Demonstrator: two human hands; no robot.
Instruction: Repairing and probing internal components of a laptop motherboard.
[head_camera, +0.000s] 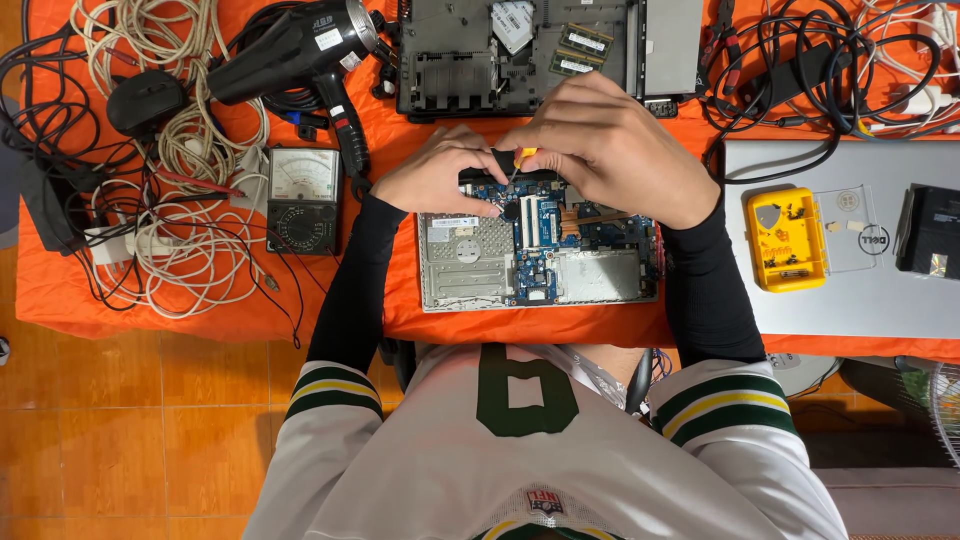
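An opened laptop base (470, 272) with a blue circuit board (540, 230) lies on the orange cloth in front of me. My right hand (610, 145) is closed on a small screwdriver (522, 157) with a yellow handle, its tip pointing down at the board. My left hand (435, 170) rests on the far edge of the laptop base, fingers curled beside the screwdriver tip. Both forearms wear black sleeves.
A black hair dryer (290, 50) and an analog multimeter (304, 200) lie to the left among tangled cables (170, 150). Another opened laptop shell (520, 50) sits at the back. A closed silver laptop (850, 290) on the right carries a yellow parts box (786, 238).
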